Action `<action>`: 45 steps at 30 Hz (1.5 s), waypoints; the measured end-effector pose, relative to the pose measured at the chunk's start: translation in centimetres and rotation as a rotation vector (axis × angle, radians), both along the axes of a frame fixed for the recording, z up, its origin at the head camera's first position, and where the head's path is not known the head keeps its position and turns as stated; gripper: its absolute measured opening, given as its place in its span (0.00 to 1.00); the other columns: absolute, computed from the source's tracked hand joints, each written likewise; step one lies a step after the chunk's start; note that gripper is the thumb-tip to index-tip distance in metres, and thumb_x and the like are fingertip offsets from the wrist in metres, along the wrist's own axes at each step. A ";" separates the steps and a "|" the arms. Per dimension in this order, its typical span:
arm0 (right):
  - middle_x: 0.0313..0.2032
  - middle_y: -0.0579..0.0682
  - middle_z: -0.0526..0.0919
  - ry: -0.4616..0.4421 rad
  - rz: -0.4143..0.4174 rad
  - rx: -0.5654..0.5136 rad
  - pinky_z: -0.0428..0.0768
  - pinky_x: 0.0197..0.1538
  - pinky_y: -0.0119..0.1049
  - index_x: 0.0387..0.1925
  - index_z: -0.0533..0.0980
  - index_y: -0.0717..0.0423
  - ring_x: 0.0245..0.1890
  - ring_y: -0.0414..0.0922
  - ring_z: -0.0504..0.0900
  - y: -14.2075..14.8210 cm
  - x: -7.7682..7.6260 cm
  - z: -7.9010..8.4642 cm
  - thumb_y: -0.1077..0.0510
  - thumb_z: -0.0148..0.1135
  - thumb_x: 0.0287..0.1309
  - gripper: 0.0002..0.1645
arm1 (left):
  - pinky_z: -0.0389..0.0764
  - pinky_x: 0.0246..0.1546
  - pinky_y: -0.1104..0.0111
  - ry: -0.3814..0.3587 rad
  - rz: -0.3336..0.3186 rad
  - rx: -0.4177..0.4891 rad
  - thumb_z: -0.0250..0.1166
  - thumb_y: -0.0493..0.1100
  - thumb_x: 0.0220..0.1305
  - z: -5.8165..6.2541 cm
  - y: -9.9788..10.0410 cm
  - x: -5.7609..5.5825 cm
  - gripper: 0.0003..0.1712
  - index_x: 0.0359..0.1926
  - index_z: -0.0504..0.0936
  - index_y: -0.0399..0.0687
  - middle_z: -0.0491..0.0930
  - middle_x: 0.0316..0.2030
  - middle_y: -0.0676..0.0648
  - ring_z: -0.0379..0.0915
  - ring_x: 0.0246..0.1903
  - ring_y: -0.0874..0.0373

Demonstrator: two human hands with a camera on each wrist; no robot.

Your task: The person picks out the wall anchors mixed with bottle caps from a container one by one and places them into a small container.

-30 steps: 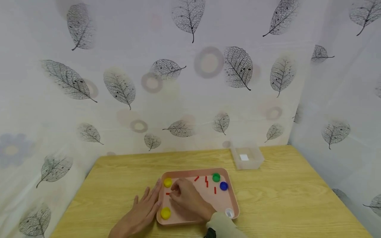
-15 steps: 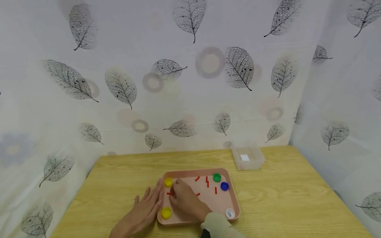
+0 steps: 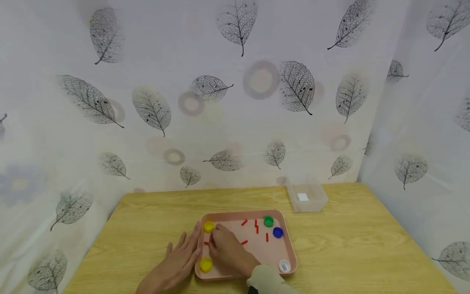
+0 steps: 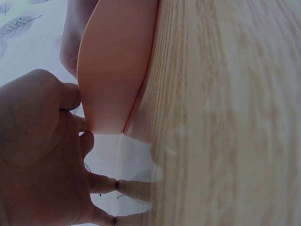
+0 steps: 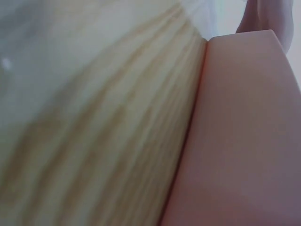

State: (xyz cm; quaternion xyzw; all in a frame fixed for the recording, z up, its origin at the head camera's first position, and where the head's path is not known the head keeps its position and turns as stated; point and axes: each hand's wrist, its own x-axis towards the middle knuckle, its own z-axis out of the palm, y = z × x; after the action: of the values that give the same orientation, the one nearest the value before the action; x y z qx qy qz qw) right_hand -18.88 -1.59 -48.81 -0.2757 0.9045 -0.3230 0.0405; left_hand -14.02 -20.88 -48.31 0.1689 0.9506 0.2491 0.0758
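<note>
A pink tray (image 3: 253, 276) lies on the wooden table, seen from the side in both wrist views. My right hand (image 3: 229, 249) is over its left half, fingers curled, pinching the end of a small red stick (image 3: 207, 243); the fingertips hide part of the stick. My left hand (image 3: 176, 261) lies along the tray's left side with straight fingers; in the left wrist view its thumb touches the tray wall (image 4: 115, 70). Round yellow caps sit in the tray's left corners, one at the far corner (image 3: 209, 226) and one at the near corner (image 3: 206, 264).
Several more red sticks lie in the tray, one (image 3: 244, 242) right beside my right hand. A green cap (image 3: 268, 221) and a blue cap (image 3: 278, 232) sit at the far right, a whitish round piece (image 3: 284, 266) near right. Behind stands a clear plastic box (image 3: 308, 206).
My right hand has shifted slightly left and nearer in the tray, uncovering a red stick on its right. The left hand keeps its place at the tray; the head view has tipped slightly.
</note>
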 end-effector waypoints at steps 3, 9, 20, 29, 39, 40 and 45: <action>0.30 0.37 0.69 -0.027 -0.018 -0.030 0.73 0.35 0.23 0.34 0.77 0.51 0.28 0.34 0.69 0.0 0.0 0.1 0.57 0.61 0.61 0.01 | 0.39 0.54 0.27 0.002 -0.002 0.008 0.37 0.59 0.74 0.0 0.0 0.0 0.34 0.75 0.36 0.63 0.37 0.74 0.58 0.40 0.69 0.36; 0.30 0.37 0.69 -0.042 -0.045 -0.062 0.73 0.35 0.23 0.31 0.74 0.48 0.29 0.34 0.68 0.3 0.0 0.5 0.59 0.62 0.59 0.04 | 0.39 0.54 0.26 -0.009 -0.012 0.014 0.37 0.59 0.75 0.1 0.0 -0.1 0.34 0.75 0.36 0.63 0.36 0.74 0.58 0.39 0.69 0.35; 0.28 0.37 0.74 -0.018 -0.053 -0.117 0.75 0.33 0.23 0.31 0.75 0.48 0.27 0.33 0.71 1.8 -0.1 1.8 0.59 0.64 0.58 0.04 | 0.39 0.53 0.26 -0.001 -0.014 0.012 0.37 0.58 0.75 0.0 -0.3 -0.3 0.34 0.75 0.36 0.62 0.37 0.74 0.58 0.40 0.69 0.34; 0.27 0.36 0.72 0.067 -0.038 -0.151 0.74 0.28 0.23 0.32 0.75 0.48 0.26 0.34 0.70 3.6 0.2 3.5 0.59 0.64 0.57 0.05 | 0.39 0.53 0.26 0.003 -0.012 0.011 0.37 0.57 0.75 0.0 -0.3 0.0 0.34 0.75 0.36 0.61 0.40 0.74 0.56 0.41 0.69 0.34; 0.30 0.38 0.74 0.153 -0.063 -0.234 0.79 0.34 0.30 0.33 0.74 0.47 0.29 0.40 0.74 6.1 0.2 4.8 0.58 0.65 0.57 0.06 | 0.38 0.53 0.26 -0.001 -0.004 0.011 0.36 0.58 0.75 0.0 -0.2 0.1 0.34 0.75 0.36 0.62 0.40 0.74 0.55 0.40 0.69 0.35; 0.30 0.38 0.73 0.151 -0.071 -0.237 0.79 0.34 0.30 0.33 0.74 0.47 0.29 0.39 0.74 6.4 0.3 4.8 0.58 0.65 0.57 0.06 | 0.37 0.53 0.26 -0.006 -0.004 0.017 0.36 0.58 0.75 0.0 -0.2 0.1 0.34 0.75 0.36 0.62 0.40 0.74 0.55 0.40 0.69 0.35; 0.30 0.38 0.73 0.192 -0.084 -0.274 0.78 0.32 0.29 0.32 0.75 0.49 0.28 0.40 0.74 7.6 0.2 5.4 0.62 0.65 0.55 0.06 | 0.36 0.53 0.25 -0.014 -0.004 0.024 0.36 0.58 0.75 0.0 -0.2 0.1 0.34 0.75 0.36 0.62 0.40 0.74 0.55 0.39 0.69 0.35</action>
State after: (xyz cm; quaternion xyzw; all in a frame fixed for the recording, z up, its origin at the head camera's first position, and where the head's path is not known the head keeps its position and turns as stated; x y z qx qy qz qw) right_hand -18.71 6.01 -43.42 -0.2701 0.8624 -0.4169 -0.0978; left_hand -13.89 -21.04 -48.28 0.1698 0.9467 0.2615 0.0809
